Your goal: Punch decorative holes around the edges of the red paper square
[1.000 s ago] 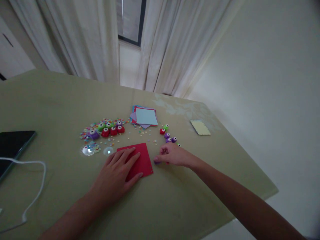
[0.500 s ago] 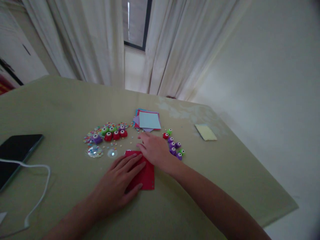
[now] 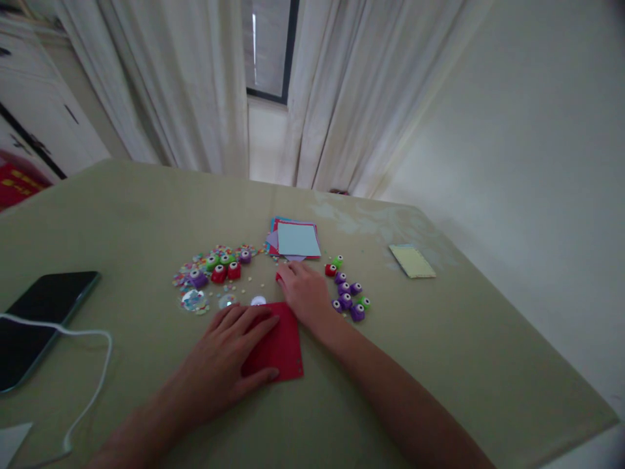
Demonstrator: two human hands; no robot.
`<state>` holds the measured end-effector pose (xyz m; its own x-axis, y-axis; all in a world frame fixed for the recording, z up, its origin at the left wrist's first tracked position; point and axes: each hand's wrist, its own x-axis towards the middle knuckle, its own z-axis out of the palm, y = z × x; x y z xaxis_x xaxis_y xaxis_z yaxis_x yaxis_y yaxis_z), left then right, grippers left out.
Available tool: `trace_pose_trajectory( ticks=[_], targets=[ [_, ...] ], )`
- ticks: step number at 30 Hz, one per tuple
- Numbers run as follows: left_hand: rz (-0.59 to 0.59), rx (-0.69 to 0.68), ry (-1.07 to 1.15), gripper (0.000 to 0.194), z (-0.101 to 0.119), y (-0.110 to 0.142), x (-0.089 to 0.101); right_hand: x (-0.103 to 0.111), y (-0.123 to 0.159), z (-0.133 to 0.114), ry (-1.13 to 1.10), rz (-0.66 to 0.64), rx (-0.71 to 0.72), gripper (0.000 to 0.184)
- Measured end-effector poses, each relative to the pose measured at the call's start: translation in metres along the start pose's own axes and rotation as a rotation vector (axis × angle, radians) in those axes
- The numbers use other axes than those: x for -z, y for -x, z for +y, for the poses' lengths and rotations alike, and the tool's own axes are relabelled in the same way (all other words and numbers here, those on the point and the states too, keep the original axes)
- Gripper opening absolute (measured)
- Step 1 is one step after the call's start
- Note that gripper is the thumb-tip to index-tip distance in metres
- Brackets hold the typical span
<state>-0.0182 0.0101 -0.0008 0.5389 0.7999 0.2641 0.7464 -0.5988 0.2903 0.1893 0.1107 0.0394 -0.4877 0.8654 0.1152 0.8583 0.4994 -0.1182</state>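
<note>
Left fingers (image 3: 261,330) spread on red paper (image 3: 278,355), right fingers (image 3: 289,274) pinching red piece (image 3: 278,277) past it, table edge (image 3: 508,309) well apart

bare left hand (image 3: 228,353) with slim, tapering fingers (image 3: 260,331), bare right hand (image 3: 305,294), slender sleeveless forearms (image 3: 385,384)

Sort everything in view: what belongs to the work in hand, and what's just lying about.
Likely in the work:
- red sheet under the left hand
- small red piece at the right hand's fingertips
- eyed pieces
- perhaps the stacked papers

Apparently just lying about:
- dark-screened device
- white cable
- yellowish pad
</note>
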Motion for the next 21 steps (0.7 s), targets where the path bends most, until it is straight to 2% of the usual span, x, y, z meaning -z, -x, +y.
trace_pose_trajectory(
  ticks=[5, 10, 15, 21],
  targets=[
    [0.036, 0.062, -0.024, 0.065, -0.004, 0.001, -0.006, 0.008, 0.054, 0.018, 0.072, -0.021, -0.099, 0.019],
    [0.04, 0.071, -0.029, 0.064, -0.004, 0.002, -0.005, 0.005, 0.1, 0.023, -0.218, 0.016, -0.111, 0.015],
    [0.046, 0.037, -0.052, 0.06, 0.001, 0.0, -0.003, 0.0, 0.102, 0.023, -0.435, 0.03, -0.107, 0.021],
    [0.001, -0.004, -0.047, 0.079, 0.007, -0.002, -0.006, -0.001, 0.1, 0.023, -0.6, 0.043, -0.057, 0.021]
  ],
)
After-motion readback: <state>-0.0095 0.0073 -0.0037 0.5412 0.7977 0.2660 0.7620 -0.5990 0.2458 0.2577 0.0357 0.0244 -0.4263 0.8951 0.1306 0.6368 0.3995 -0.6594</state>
